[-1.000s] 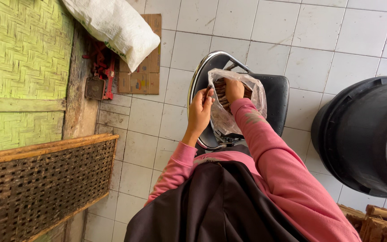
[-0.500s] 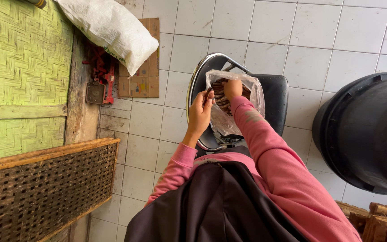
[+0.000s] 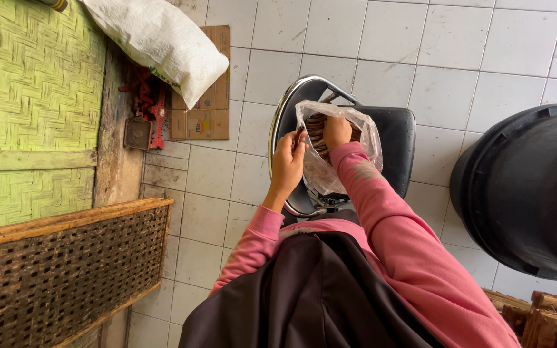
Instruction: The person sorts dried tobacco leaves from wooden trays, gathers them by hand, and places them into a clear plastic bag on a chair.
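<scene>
A: The right hand (image 3: 337,131) is pushed into the mouth of a clear plastic bag (image 3: 330,169), fingers curled down on a stack of brown flat pieces (image 3: 315,131) inside. It looks closed on them, though the plastic hides the fingertips.

B: And the left hand (image 3: 287,162)?

A: It grips the bag's near edge, thumb and fingers pinched together on the plastic, keeping the mouth wide.

B: Where does the bag sit?

A: On the black seat of a chair (image 3: 394,138) with a chrome tube frame, which stands on a floor (image 3: 472,45) of pale tiles. The bag's bottom rests on the seat and its top is held up between both hands.

B: What do you see of the person?

A: Pink sleeves (image 3: 407,245) on both arms, and a dark brown cloth (image 3: 317,296) across the lap.

B: What is around the chair?

A: To the right, just beside it, a large black tub (image 3: 523,193). In the bottom right corner, some stacked wooden pieces (image 3: 549,316). To the left, a wall of green woven mat (image 3: 27,96), and below it a brown woven tray (image 3: 66,270) with a wooden rim, leaning. Farther up, a white sack (image 3: 162,45) lies partly over flattened cardboard (image 3: 204,109), with a red tool (image 3: 149,109) beside it against the wall.
</scene>
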